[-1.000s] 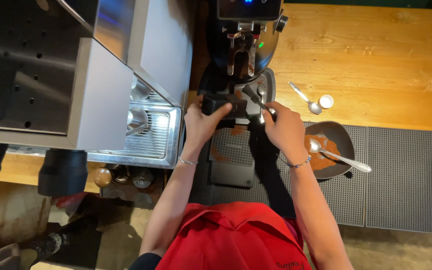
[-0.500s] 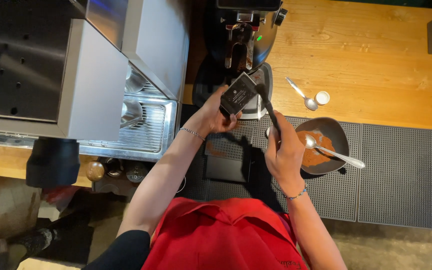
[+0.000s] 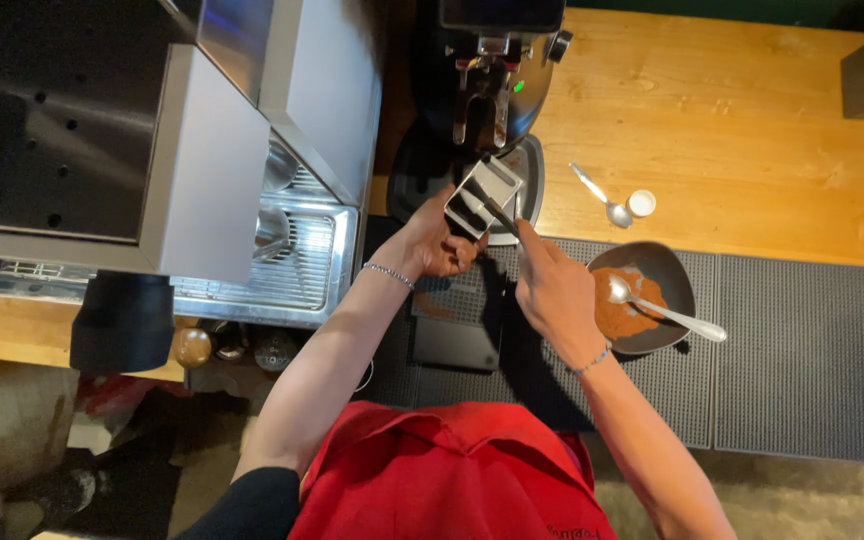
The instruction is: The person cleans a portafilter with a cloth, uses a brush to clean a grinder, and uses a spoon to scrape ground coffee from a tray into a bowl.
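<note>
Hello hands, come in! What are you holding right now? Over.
Left hand grips small square tray below grinder. Right hand pokes thin tool into it. Bowl with spoon sits beside, apart.

I see the small grey rectangular tray [image 3: 482,196] tilted, held up below the grinder; a thin dark brush [image 3: 497,212] lies slantwise across its open face.
</note>
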